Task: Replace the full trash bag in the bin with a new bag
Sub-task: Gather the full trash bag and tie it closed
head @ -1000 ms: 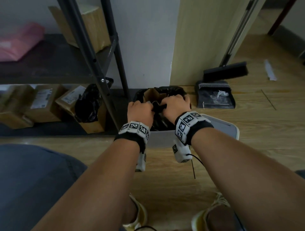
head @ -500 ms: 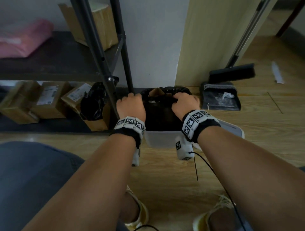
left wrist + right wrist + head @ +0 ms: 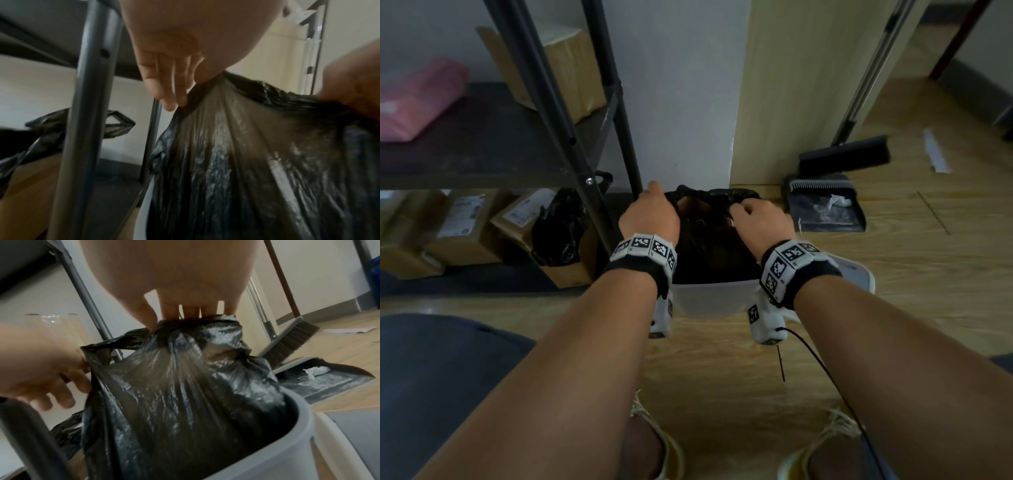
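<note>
A full black trash bag (image 3: 710, 246) stands partly raised out of a pale grey bin (image 3: 710, 297) on the wooden floor. My left hand (image 3: 650, 214) pinches the bag's left top edge (image 3: 185, 107) between thumb and fingers. My right hand (image 3: 760, 222) grips the bunched right top edge (image 3: 197, 322). The bag's plastic (image 3: 174, 386) is stretched taut between both hands above the bin's rim (image 3: 296, 415). Something brown shows inside the open mouth of the bag.
A dark metal shelf post (image 3: 558, 113) stands close on the left. Cardboard boxes (image 3: 458, 226) and another black bag (image 3: 558, 229) sit under the shelf. A dustpan (image 3: 825, 205) and broom (image 3: 846, 156) lie right of the bin. The bin's lid (image 3: 856, 270) lies behind my right wrist.
My hands moved apart from the bag's middle to its left and right edges and rose. The bag's mouth is spread wide and the bag sits higher in the bin.
</note>
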Motion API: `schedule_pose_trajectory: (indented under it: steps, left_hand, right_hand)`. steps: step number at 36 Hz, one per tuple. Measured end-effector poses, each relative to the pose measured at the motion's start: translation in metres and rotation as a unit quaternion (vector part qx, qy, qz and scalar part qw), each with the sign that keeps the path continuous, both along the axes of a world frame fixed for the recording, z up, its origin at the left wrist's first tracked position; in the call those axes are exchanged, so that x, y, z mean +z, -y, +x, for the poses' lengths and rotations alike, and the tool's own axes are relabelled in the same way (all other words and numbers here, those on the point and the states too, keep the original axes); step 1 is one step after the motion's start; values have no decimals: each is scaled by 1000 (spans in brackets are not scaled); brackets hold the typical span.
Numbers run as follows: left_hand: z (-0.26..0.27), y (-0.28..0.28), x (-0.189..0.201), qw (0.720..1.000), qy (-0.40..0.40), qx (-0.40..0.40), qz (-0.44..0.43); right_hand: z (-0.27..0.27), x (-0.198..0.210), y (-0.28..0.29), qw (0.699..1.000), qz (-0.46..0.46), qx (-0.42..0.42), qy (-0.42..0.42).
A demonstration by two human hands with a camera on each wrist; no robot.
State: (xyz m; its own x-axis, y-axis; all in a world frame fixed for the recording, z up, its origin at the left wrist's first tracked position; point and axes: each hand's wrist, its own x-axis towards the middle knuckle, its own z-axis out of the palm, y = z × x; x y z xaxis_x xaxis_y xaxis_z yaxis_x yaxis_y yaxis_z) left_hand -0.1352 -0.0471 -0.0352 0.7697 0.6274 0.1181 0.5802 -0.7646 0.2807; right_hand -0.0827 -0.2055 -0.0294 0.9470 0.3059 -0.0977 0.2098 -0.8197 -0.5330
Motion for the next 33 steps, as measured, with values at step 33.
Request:
schedule_pose_trajectory:
  steps: [33]
  left_hand:
    - [98,-55,-50,968,-190,92,-136]
  right_hand:
    - [130,-46,-24,967,-115,-135,-184]
